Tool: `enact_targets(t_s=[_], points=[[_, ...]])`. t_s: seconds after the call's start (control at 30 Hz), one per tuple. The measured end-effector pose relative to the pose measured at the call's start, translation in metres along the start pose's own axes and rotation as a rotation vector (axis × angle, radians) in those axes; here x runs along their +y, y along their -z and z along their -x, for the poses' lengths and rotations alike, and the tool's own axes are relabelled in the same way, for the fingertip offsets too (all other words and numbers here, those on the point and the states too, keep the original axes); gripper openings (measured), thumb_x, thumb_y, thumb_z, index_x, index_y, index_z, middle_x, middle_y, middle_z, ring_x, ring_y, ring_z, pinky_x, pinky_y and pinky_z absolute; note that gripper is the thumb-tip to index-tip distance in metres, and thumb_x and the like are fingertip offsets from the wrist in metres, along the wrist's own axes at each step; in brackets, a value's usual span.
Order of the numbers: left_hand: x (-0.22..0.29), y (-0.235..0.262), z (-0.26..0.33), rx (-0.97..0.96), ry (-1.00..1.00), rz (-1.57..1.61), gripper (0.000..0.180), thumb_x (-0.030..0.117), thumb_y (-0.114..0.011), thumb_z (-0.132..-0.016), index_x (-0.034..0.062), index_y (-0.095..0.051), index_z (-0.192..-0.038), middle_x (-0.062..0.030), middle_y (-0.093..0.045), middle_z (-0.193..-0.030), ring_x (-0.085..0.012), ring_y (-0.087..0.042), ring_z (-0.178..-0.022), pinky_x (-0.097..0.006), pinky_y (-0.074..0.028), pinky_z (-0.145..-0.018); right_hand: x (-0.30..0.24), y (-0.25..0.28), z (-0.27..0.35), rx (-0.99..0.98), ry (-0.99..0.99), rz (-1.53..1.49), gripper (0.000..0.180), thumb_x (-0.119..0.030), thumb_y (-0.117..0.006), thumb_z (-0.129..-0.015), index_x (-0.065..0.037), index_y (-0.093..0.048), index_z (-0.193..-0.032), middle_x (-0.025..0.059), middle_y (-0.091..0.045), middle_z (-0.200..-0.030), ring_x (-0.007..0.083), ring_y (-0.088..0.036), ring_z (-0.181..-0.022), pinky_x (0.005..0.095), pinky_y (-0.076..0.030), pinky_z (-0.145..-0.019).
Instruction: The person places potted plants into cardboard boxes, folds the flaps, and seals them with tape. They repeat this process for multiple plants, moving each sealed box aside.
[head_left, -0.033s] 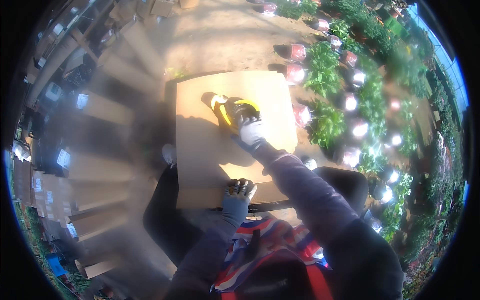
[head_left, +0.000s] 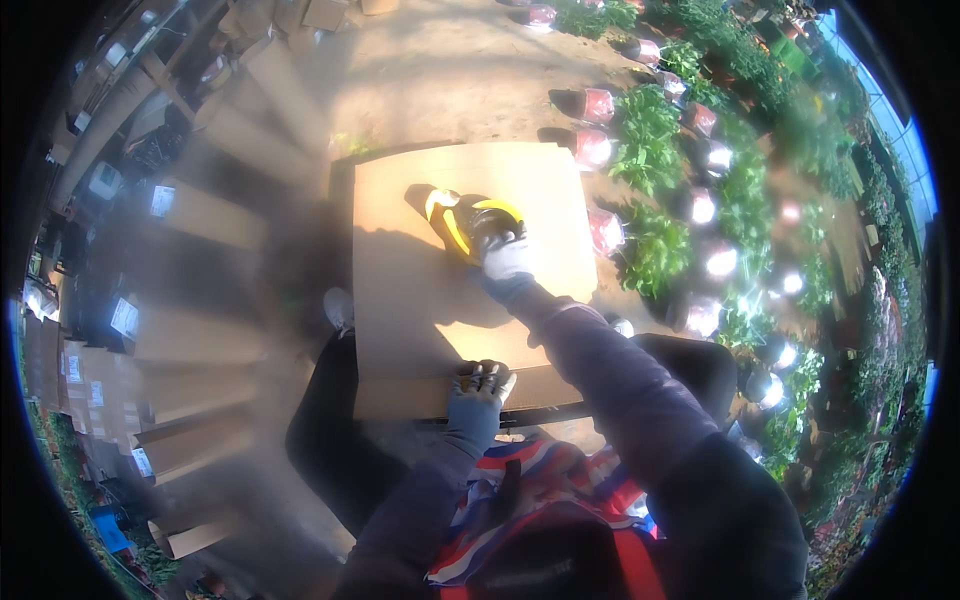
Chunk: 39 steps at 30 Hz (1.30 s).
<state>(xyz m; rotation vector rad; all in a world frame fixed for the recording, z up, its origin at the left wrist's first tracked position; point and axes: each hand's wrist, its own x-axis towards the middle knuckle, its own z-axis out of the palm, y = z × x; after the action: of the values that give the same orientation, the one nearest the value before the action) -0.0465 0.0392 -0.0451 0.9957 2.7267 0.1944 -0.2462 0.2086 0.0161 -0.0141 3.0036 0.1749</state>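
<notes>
Steadying the cardboard box (head_left: 400,300) firmly at its nr edge w/ L hand (head_left: 482,384) is advised; R hand (head_left: 508,258) shd guide the yellow-and-black hand tool (head_left: 456,230) w/ even pressure. Tool location: far half of box, approx. centre. R fingers wrapped round its black part. L fingers bent at edge; gripping or resting, can't tell. R forearm extends far and left; L forearm close to torso.

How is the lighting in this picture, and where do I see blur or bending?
Head view: sunlight bleaches the cardboard at right, shadow darkens its lower left; head view: haze softens the cartons at left; head view: fisheye curves edges near the rim.
</notes>
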Motion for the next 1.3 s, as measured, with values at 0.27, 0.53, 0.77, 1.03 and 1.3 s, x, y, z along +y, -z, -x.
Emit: enact_targets(t_s=[0.27, 0.53, 0.77, 1.03, 1.3], points=[[-0.015, 0.038, 0.006, -0.043, 0.031, 0.257, 0.048, 0.018, -0.05, -0.093, 0.0273, -0.058, -0.139, -0.0053, -0.053, -0.149, -0.0294, -0.049, -0.138, -0.062, -0.025, -0.116, 0.07, 0.042, -0.015, 0.073, 0.096, -0.141, 0.062, -0.042, -0.072, -0.084, -0.007, -0.055, -0.132, 0.0175, -0.059, -0.132, 0.0302, -0.058, -0.121, 0.0467, -0.037, -0.111], [-0.011, 0.078, 0.009, -0.018, -0.082, 0.247, 0.065, 0.033, -0.079, -0.076, 0.0156, -0.06, -0.135, -0.0115, -0.06, -0.136, -0.0296, -0.05, -0.132, -0.051, -0.036, -0.11, 0.282, 0.113, 0.209, 0.482, -0.145, -0.836, 0.04, -0.02, -0.07, -0.09, -0.005, -0.062, -0.126, 0.0109, -0.068, -0.116, 0.0214, -0.067, -0.093, 0.0326, -0.054, -0.084], [-0.006, 0.157, 0.119, -0.721, 0.074, 0.515, 0.049, 0.025, -0.08, -0.079, 0.0103, -0.065, -0.123, -0.0112, -0.067, -0.114, -0.0245, -0.066, -0.093, -0.036, -0.053, -0.083, 0.196, 0.012, 0.584, -1.506, -0.162, -0.992, 0.029, -0.027, -0.071, -0.09, -0.014, -0.075, -0.115, 0.0055, -0.074, -0.102, 0.0173, -0.068, -0.088, 0.0327, -0.055, -0.075], [-0.029, 0.155, 0.155, -0.62, 0.327, 0.615, 0.044, 0.022, -0.074, -0.083, 0.0088, -0.065, -0.124, -0.0116, -0.067, -0.117, -0.0243, -0.065, -0.099, -0.035, -0.053, -0.085, 0.073, -0.036, 0.72, -1.564, -0.488, -1.155, 0.028, -0.025, -0.07, -0.09, -0.011, -0.074, -0.114, 0.0065, -0.074, -0.105, 0.0174, -0.068, -0.092, 0.0328, -0.055, -0.079], [-0.038, 0.163, 0.15, -0.562, 0.41, 0.671, 0.041, 0.018, -0.068, -0.087, 0.0073, -0.065, -0.126, -0.0119, -0.066, -0.121, -0.0242, -0.064, -0.104, -0.035, -0.053, -0.088, 0.074, -0.037, 0.712, -1.546, -0.537, -1.129, 0.027, -0.022, -0.07, -0.09, -0.008, -0.074, -0.114, 0.0076, -0.073, -0.107, 0.0176, -0.068, -0.095, 0.033, -0.055, -0.082]])
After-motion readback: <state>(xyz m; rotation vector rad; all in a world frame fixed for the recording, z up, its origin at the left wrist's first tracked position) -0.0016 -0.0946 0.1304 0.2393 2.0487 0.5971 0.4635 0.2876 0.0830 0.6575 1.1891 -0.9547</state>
